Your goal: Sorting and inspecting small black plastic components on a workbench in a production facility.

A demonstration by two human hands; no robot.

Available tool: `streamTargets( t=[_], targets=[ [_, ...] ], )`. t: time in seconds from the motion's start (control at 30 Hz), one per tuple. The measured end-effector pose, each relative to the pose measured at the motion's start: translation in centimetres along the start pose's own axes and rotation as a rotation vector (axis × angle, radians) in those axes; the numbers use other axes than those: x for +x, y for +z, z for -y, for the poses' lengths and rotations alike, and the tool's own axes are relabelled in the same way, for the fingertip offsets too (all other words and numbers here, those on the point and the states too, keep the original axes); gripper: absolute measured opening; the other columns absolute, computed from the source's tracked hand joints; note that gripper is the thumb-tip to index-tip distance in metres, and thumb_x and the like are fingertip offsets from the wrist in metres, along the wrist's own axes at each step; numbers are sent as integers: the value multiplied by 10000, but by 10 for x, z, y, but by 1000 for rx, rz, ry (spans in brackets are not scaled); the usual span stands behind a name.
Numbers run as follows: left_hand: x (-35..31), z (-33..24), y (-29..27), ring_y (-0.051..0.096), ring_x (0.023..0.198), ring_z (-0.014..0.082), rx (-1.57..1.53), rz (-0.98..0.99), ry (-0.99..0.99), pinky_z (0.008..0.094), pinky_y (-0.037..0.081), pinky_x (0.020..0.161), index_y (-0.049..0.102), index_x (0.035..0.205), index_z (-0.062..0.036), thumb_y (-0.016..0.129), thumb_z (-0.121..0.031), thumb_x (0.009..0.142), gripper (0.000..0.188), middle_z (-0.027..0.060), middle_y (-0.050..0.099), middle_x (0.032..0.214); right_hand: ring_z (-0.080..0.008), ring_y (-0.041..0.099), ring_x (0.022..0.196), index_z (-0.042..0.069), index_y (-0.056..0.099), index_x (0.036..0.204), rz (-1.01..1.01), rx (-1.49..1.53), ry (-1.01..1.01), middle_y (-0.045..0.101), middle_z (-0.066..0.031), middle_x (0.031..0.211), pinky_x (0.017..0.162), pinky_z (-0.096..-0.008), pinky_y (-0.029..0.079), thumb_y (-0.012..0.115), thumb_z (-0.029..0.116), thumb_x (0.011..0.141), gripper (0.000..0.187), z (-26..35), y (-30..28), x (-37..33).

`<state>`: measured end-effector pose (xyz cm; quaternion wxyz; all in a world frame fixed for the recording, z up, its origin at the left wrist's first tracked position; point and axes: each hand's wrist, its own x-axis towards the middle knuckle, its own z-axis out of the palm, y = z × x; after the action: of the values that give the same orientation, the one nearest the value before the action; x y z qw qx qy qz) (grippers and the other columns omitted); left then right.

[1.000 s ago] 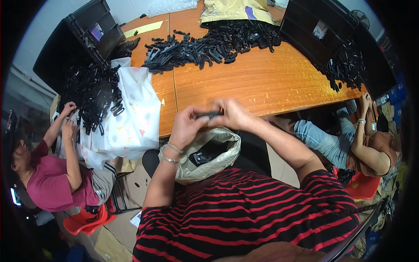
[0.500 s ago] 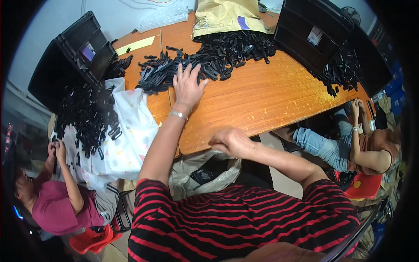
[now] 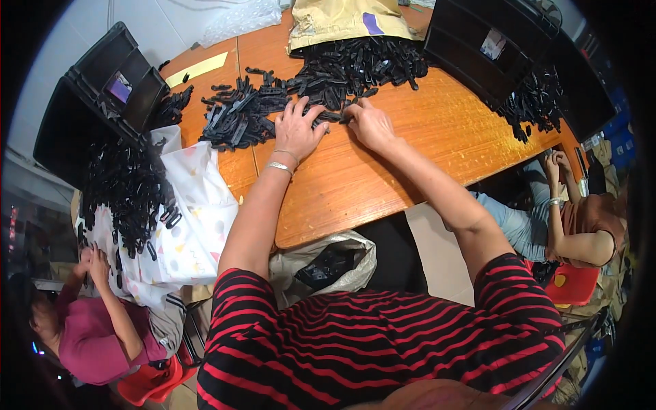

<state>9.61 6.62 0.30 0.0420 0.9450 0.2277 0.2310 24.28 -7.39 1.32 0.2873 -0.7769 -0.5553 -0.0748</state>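
A long heap of small black plastic parts (image 3: 321, 82) lies across the far side of the wooden table (image 3: 383, 178). My left hand (image 3: 298, 128), a thin bracelet on its wrist, rests flat with fingers spread on the near edge of that heap. My right hand (image 3: 369, 123) is just beside it, fingers curled down onto parts at the heap's edge; whether it pinches one I cannot tell. A grey plastic bag (image 3: 328, 263) holding black parts sits on my lap below the table edge.
Black crates (image 3: 102, 89) stand at the left, another black crate (image 3: 492, 48) at the far right. A white dotted sheet (image 3: 184, 225) covered in black parts hangs at the left. A tan sack (image 3: 342, 20) lies behind the heap. Seated people work at lower left (image 3: 89, 328) and right (image 3: 581, 219).
Both hands went from my lap, where they held a black part over the bag, out to the heap on the table; the left arrived first, then the right.
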Motion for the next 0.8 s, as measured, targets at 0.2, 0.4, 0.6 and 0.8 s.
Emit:
streamTargets(
  t=[0.2, 0.4, 0.6, 0.8],
  targets=[
    [-49, 7, -34, 447, 1227, 313, -143, 26, 301, 473, 363, 990, 582, 1221, -272, 655, -346, 792, 441, 98, 485, 1324, -422, 598, 879, 72, 606, 967, 151, -47, 13, 548, -211, 1043, 772, -488, 490, 596, 100, 788, 182, 10, -4, -2],
    [-86, 5, -65, 448, 1226, 320, -198, -66, 291, 488, 295, 1046, 510, 1297, -199, 643, -338, 817, 516, 57, 532, 1286, -382, 609, 838, 19, 581, 894, 284, -75, 30, 630, -188, 863, 728, -451, 483, 721, 168, 749, 250, 14, -25, -24],
    [-107, -6, -64, 470, 1199, 274, -144, -149, 216, 468, 327, 1031, 558, 1211, -163, 673, -95, 769, 462, 39, 566, 1201, -367, 631, 838, 13, 597, 971, 330, 16, 91, 666, -183, 878, 729, -440, 492, 710, 203, 778, 294, 38, -37, -55],
    [-97, -23, -61, 461, 1211, 271, -19, -106, 292, 420, 365, 997, 611, 1100, -145, 663, -52, 741, 375, 62, 561, 1205, -368, 633, 858, 50, 614, 946, 342, 115, 45, 671, -172, 861, 742, -443, 493, 656, 187, 798, 206, 45, -39, -71]
  ],
)
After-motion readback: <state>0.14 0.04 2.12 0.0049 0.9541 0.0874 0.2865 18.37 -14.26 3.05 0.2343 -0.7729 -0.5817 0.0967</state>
